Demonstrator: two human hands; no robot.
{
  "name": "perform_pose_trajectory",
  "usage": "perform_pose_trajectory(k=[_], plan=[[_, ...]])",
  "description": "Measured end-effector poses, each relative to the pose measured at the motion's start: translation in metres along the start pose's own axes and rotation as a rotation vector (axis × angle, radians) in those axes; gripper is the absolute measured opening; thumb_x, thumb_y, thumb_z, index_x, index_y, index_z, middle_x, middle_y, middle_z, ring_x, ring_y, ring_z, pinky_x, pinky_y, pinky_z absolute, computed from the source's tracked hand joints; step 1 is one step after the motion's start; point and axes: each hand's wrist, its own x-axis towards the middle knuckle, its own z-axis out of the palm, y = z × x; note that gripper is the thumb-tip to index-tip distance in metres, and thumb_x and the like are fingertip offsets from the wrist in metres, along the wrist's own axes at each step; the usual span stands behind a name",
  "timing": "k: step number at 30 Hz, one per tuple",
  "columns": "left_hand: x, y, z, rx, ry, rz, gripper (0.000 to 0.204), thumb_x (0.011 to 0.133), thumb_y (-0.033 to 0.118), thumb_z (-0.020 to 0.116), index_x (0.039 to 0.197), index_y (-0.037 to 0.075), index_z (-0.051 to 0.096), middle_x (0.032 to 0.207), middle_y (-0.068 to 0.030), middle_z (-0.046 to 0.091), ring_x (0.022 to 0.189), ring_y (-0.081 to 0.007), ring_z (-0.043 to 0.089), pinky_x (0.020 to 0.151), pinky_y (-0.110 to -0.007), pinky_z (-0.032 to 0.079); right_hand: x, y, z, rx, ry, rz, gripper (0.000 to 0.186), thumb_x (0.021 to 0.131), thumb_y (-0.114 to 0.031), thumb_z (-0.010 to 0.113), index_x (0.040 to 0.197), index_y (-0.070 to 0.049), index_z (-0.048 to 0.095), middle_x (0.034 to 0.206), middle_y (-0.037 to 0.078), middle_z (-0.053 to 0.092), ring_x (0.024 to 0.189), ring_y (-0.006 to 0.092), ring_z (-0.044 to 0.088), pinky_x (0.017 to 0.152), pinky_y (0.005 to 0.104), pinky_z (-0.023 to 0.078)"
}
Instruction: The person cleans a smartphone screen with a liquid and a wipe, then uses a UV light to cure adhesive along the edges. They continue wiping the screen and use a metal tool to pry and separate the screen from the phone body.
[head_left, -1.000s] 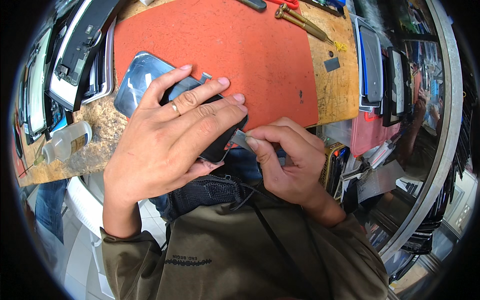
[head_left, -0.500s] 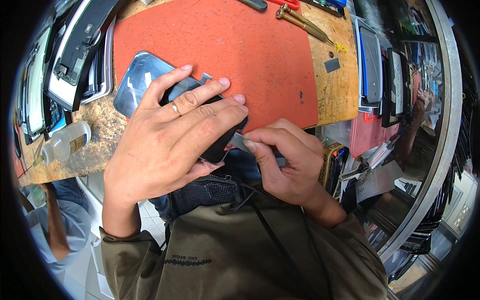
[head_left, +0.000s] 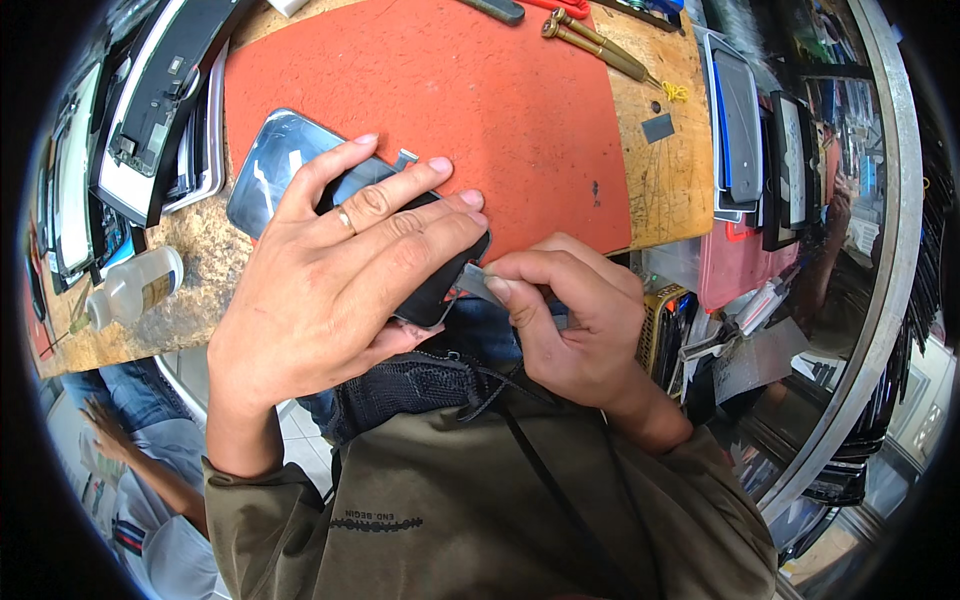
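Note:
A dark, glossy phone screen (head_left: 262,165) with rounded corners lies slantwise, partly over the mat's near edge. A small flat connector (head_left: 405,158) sticks out from its far side. My left hand (head_left: 340,260) spreads across it, fingers on top and the thumb at the near edge, and hides its middle. In my right hand (head_left: 575,310) a thin grey metal blade (head_left: 476,281) is pinched between thumb and forefinger. Its tip meets the screen's right end, beside a bit of red.
The orange-red mat (head_left: 530,130) covers much of the wooden bench (head_left: 680,190). Brass-coloured screwdrivers (head_left: 600,48) lie at its far right. A clear bottle (head_left: 140,280) lies at left, near stacked screens (head_left: 150,110). More panels (head_left: 735,130) stand at right. Another person's arm (head_left: 160,475) shows lower left.
My hands and the phone screen keep nearly the same pose, with the blade still at the screen's end. The other person's arm at lower left has shifted.

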Motion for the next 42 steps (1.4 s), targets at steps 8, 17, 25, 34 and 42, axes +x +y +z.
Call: perform_pose_trajectory(k=[8,17,25,34,42], plan=[[-0.0007,0.0002,0.0038,-0.009,0.028,-0.006,0.068,0.083,0.036,0.088,0.142,0.007,0.07,0.15,-0.0064,0.075,0.152,-0.0302,0.062,0.13,-0.061,0.035,0.0012,-0.0008,0.0009,-0.031,-0.002,-0.032,0.017,0.092,0.008,0.082,0.106,0.001,0.077,0.083,0.014,0.068,0.065,0.0276,0.069,0.058,0.0376,0.051],[-0.0016,0.0007,0.0032,-0.007,0.02,-0.01,0.07,0.081,0.037,0.089,0.142,0.007,0.07,0.151,-0.0058,0.074,0.153,-0.0302,0.061,0.13,-0.061,0.035,0.003,0.0004,-0.0043,-0.015,-0.057,-0.018,0.015,0.092,0.008,0.081,0.105,0.001,0.077,0.083,0.013,0.069,0.065,0.0273,0.069,0.058,0.038,0.05],[-0.0012,-0.0005,0.003,-0.007,0.015,-0.005,0.073,0.081,0.04,0.088,0.143,0.007,0.069,0.151,-0.0063,0.074,0.153,-0.0306,0.061,0.131,-0.062,0.035,0.0001,-0.0024,-0.0008,0.011,-0.021,0.05,0.015,0.093,0.009,0.081,0.106,0.002,0.077,0.083,0.014,0.069,0.067,0.0254,0.07,0.059,0.0367,0.051],[-0.0012,0.0004,0.0038,-0.01,0.02,-0.007,0.072,0.082,0.039,0.088,0.143,0.007,0.069,0.152,-0.0064,0.074,0.153,-0.0305,0.061,0.131,-0.062,0.035,0.0022,-0.0017,-0.0011,-0.02,-0.021,-0.01,0.016,0.092,0.009,0.081,0.105,0.001,0.077,0.083,0.013,0.069,0.066,0.0259,0.069,0.058,0.0369,0.051],[-0.0009,0.0005,0.0019,-0.019,0.026,-0.013,0.071,0.081,0.037,0.09,0.142,0.008,0.07,0.15,-0.0058,0.075,0.152,-0.0304,0.062,0.13,-0.062,0.036,0.0015,-0.0005,-0.0044,0.073,-0.054,0.078,0.015,0.092,0.01,0.08,0.104,0.002,0.077,0.083,0.012,0.069,0.065,0.0218,0.068,0.058,0.0343,0.05]])
